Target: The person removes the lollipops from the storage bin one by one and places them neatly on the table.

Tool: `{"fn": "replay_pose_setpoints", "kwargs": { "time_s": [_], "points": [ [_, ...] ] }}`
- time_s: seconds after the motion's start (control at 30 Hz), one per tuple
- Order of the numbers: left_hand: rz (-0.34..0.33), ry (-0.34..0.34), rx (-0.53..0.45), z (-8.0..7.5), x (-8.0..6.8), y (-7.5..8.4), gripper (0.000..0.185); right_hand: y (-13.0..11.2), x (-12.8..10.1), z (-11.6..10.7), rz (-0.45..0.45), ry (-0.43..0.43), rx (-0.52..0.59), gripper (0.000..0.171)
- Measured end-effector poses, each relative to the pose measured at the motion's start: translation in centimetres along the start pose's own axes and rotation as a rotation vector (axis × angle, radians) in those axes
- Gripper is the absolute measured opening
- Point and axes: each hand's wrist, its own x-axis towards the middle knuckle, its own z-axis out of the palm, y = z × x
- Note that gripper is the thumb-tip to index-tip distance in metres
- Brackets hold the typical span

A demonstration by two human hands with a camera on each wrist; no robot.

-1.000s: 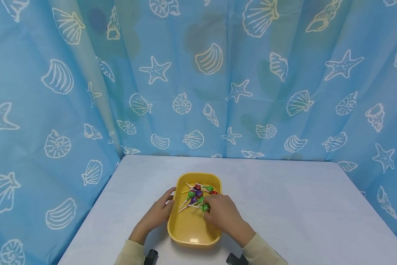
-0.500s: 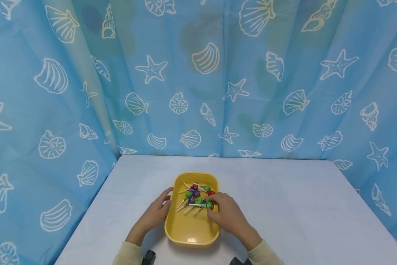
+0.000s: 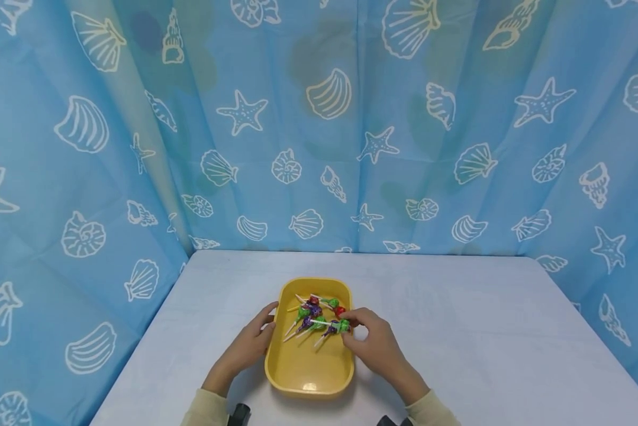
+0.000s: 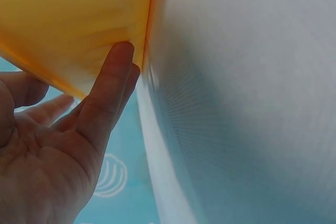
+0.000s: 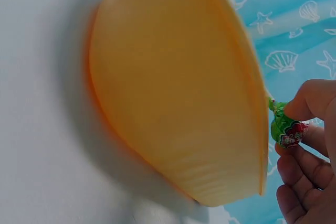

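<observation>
A yellow tray (image 3: pixel 309 374) stands on the table with a cluster of lollipops (image 3: pixel 304 313) in its far half, in green, purple and red wrappers on white sticks. At its right rim my right hand (image 3: pixel 376 344) pinches a green-wrapped lollipop (image 5: pixel 286 127) by the candy end between thumb and fingers. This lollipop's stick points left over the tray, and some dark red shows on its wrapper in the right wrist view. My left hand (image 3: pixel 251 343) rests against the tray's left side, its fingers (image 4: pixel 107 90) fairly straight along the outer wall.
A white cloth covers the table (image 3: pixel 457 331). Behind it and along the left hangs a blue curtain (image 3: pixel 319 177) with white shells and starfish. Dark straps or devices (image 3: pixel 239 414) show by the wrists at the lower edge.
My right hand has drawn a green lollipop up out of the cluster and right to the tray's rim. A purple one beneath has come into fuller sight. The left hand stays at the tray.
</observation>
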Motion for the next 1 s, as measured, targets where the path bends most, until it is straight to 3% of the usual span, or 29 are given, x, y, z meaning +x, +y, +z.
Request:
{"fn": "replay_pose_setpoints", "kwargs": {
  "time_s": [0.3, 1.0],
  "points": [
    [-0.019, -0.004, -0.013, 0.1, -0.1, 0.2, 0.051, 1.0, 0.0, -1.2, 0.006, 0.080, -0.018, 0.028],
    [-0.013, -0.011, -0.028, -0.2, 0.0, 0.1, 0.051, 4.2, 0.0, -4.0, -0.030, 0.167, -0.092, 0.027]
  ]
}}
